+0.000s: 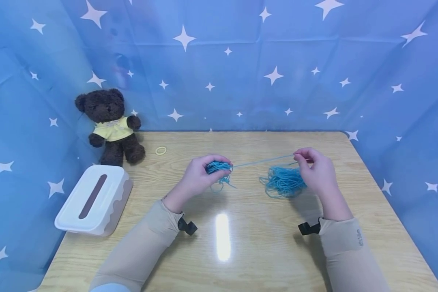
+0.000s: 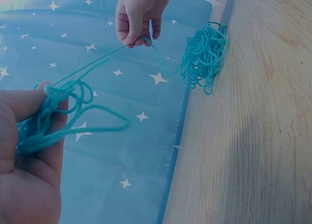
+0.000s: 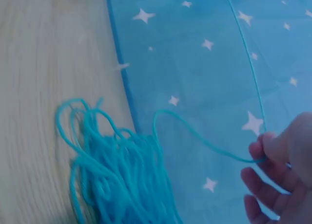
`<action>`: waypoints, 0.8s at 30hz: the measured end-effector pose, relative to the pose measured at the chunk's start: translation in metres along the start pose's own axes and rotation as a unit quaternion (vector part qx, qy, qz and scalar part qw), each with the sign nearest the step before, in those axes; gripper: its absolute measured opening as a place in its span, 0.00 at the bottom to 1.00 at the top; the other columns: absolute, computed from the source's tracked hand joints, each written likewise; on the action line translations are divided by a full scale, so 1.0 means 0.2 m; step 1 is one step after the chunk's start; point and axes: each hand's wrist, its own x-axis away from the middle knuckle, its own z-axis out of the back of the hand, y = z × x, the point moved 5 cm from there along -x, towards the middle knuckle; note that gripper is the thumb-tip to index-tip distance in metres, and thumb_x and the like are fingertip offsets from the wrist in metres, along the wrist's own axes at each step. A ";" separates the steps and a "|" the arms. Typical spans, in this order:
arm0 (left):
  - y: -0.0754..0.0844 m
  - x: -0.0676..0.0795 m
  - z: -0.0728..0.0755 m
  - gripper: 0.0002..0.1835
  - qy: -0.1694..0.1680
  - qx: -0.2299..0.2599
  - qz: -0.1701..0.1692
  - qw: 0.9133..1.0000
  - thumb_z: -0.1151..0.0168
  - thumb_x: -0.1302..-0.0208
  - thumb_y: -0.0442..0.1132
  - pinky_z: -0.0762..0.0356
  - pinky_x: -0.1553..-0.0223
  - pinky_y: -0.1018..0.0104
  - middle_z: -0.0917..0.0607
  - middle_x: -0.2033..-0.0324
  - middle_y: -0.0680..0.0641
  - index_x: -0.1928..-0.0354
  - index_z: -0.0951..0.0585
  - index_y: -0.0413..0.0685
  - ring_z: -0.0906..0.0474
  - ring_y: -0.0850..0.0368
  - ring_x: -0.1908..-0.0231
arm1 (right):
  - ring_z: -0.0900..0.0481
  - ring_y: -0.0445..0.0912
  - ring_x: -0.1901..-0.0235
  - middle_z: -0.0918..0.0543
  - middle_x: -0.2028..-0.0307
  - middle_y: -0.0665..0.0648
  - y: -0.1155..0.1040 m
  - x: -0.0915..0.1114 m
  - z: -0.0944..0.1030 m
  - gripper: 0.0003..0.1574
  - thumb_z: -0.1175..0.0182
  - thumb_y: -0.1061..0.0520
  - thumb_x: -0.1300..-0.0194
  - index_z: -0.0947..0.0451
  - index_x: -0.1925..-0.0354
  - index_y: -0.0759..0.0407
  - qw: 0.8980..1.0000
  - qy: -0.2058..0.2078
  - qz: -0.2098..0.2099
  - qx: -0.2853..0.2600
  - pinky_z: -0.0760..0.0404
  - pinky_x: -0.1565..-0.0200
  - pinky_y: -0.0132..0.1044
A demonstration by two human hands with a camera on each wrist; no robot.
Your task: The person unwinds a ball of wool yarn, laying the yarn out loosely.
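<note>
A loose bundle of teal yarn (image 1: pixel 219 167) is gripped in my left hand (image 1: pixel 198 174), its thumb and fingers curled round it. Loops hang out past the fingertips in the left wrist view. From that bundle a yarn strand (image 1: pixel 263 161) runs nearly straight across to my right hand (image 1: pixel 317 170), which pinches it between thumb and finger. Below and left of the right hand, a tangled yarn pile (image 1: pixel 282 181) lies on the table. In the right wrist view a slack strand (image 3: pixel 200 135) links this pile (image 3: pixel 122 180) to the pinching fingers.
A dark brown teddy bear (image 1: pixel 111 125) in a yellow shirt sits at the table's back left. In front of it stands a white tissue box (image 1: pixel 111 194) with a slot. A pale yellow ring (image 1: pixel 161 151) lies near the back edge. Blue star-printed curtain (image 1: pixel 233 93) surrounds the wooden table (image 1: pixel 255 247).
</note>
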 end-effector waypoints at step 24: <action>0.00 0.00 0.02 0.11 0.023 -0.028 -0.004 0.999 0.23 0.28 0.43 0.10 0.49 0.61 0.05 0.50 0.51 0.46 0.09 0.58 0.09 0.55 0.51 | 0.19 0.69 0.39 0.14 0.38 0.72 0.37 -0.03 0.16 0.27 0.48 0.40 0.12 0.16 0.36 0.57 0.986 -0.107 -0.075 0.106 0.18 0.48 0.64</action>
